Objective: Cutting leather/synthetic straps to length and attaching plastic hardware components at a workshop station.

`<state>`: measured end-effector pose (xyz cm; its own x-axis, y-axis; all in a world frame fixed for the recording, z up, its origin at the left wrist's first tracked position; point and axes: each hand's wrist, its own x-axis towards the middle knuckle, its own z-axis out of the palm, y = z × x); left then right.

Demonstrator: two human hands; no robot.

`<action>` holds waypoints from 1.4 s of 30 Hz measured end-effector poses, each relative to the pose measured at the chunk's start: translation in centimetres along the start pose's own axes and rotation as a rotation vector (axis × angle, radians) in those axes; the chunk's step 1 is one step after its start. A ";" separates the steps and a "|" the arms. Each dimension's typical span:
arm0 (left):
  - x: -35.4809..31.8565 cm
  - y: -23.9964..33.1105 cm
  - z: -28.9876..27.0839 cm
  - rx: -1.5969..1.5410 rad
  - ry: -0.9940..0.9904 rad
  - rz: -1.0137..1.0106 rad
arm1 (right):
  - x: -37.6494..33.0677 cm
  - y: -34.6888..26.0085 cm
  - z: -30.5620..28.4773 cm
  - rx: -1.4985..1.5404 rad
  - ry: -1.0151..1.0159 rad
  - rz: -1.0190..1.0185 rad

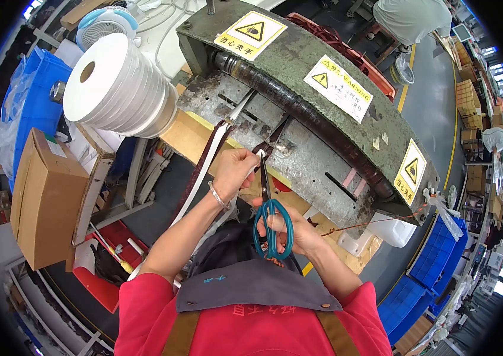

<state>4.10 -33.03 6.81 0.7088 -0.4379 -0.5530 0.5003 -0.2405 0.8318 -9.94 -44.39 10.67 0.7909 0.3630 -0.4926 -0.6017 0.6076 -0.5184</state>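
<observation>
One pair of teal-handled scissors [272, 228] points at a white strip [261, 153] before a green machine [296, 62].
Thumb and fingers of the left hand [235, 172] are pinched together on the strip, by the front edge of the machine's metal bed [309, 169]; the right hand [299, 231] curls around the handles, the blade tips just beside the left hand.
</observation>
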 end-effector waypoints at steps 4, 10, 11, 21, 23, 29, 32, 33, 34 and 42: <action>0.2 0.0 0.0 0.036 0.012 -0.003 | 0.2 -0.2 0.4 0.099 0.041 -0.031; 0.2 0.2 0.1 0.030 -0.005 -0.007 | 0.5 0.5 -0.4 0.144 0.019 -0.066; 0.2 0.2 0.1 0.032 -0.004 -0.007 | 0.4 0.5 -0.4 0.145 0.018 -0.066; -0.1 0.3 0.3 -0.008 0.028 0.023 | 0.7 1.0 -0.7 0.218 -0.011 -0.109; -0.1 0.2 0.4 -0.010 0.045 0.034 | 0.7 1.2 -0.8 0.191 0.001 -0.104; 0.4 0.4 0.3 -0.015 0.051 -0.029 | 0.1 1.1 0.3 0.096 0.067 -0.097; 0.2 0.7 0.6 0.002 0.056 -0.019 | 0.0 1.1 0.3 0.074 0.067 -0.104; 0.2 0.8 0.6 0.007 0.059 -0.022 | 0.0 1.1 0.3 0.066 0.069 -0.104; 0.2 0.8 0.7 0.012 0.061 -0.024 | 0.1 1.2 0.3 0.058 0.072 -0.106; 0.1 0.7 1.3 0.029 0.116 0.003 | 0.1 1.2 0.6 0.079 0.075 -0.102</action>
<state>3.92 -34.37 7.42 0.7636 -0.3358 -0.5514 0.4849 -0.2655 0.8333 -10.56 -43.25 10.42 0.8354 0.2445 -0.4923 -0.5055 0.6934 -0.5134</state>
